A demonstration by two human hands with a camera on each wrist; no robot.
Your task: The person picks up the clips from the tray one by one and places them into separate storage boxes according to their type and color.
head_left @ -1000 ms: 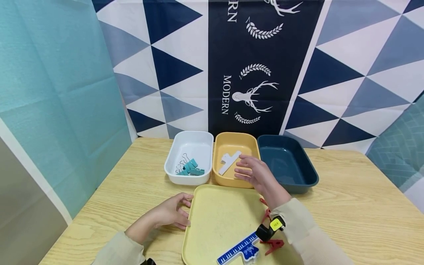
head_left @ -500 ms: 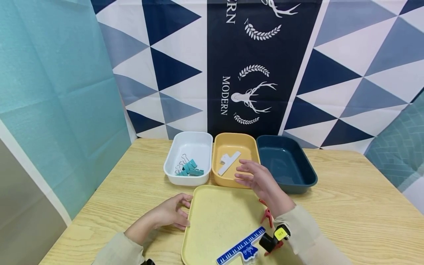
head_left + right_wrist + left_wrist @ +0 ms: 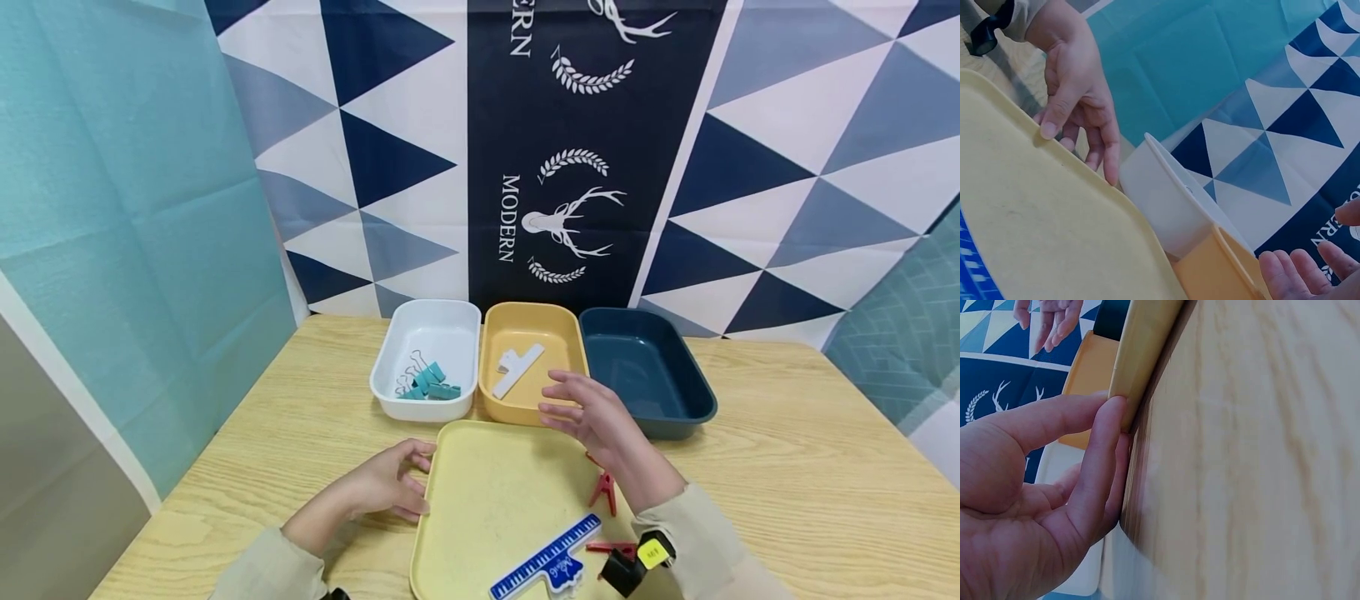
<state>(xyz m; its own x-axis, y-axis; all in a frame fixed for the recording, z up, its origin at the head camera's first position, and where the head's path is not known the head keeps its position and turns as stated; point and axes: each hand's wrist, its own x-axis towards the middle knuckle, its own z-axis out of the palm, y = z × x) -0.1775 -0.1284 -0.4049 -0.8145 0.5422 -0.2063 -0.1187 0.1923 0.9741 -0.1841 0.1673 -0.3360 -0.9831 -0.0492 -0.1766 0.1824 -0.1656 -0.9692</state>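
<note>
My left hand (image 3: 386, 483) rests against the left rim of a yellow tray (image 3: 480, 483). In the left wrist view its fingertips (image 3: 1113, 409) touch the tray's edge. My right hand (image 3: 600, 421) hovers over the tray's far right part with loosely spread fingers, holding nothing. It is in front of an orange box (image 3: 558, 400) with a white bag clip (image 3: 519, 369) inside. On the tray lie a blue-and-white ruler-like clip (image 3: 547, 558) and red clips (image 3: 604, 492), partly hidden by the right forearm and its wrist camera.
A white box (image 3: 427, 321) with several teal binder clips (image 3: 431, 379) stands left of the orange box. To the right is a dark blue box (image 3: 645, 367). All three stand behind the tray on the wooden table (image 3: 795, 433), before a patterned cloth (image 3: 420, 217).
My right hand has drawn slightly down and back from the orange box, uncovering more of it and of the red clips. The left hand stays at the tray's rim.
</note>
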